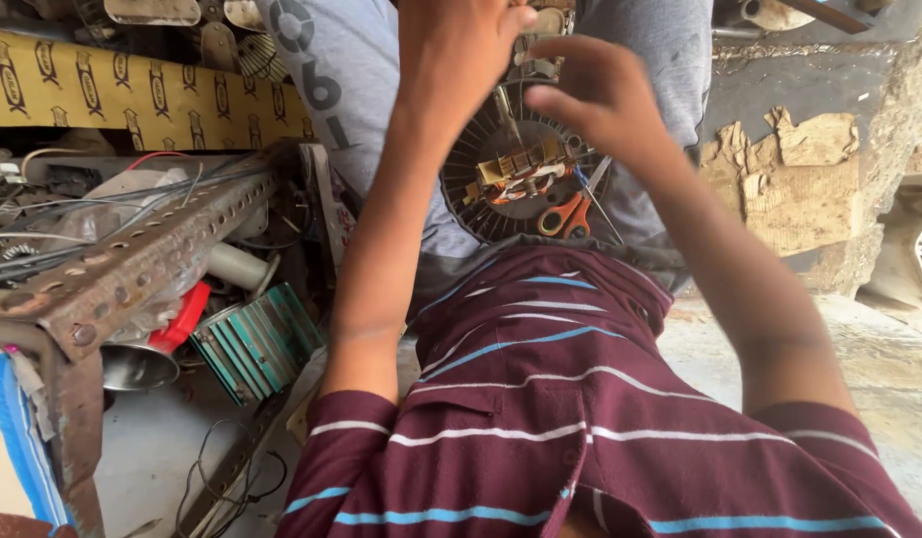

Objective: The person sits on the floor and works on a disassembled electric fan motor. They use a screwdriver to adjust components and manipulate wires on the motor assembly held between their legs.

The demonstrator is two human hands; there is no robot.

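Both bare forearms reach forward and away from the body, out of short maroon striped sleeves. The left arm runs straight up the middle of the view, its wrist only slightly bent, and the left hand (459,45) sits at the top edge, fingers curled inward and partly cut off by the frame. The right arm comes in at a slant from the lower right, elbow out. The right hand (596,90) is just beside the left, fingers bent and blurred, seemingly pinching; what either hand grips cannot be told.
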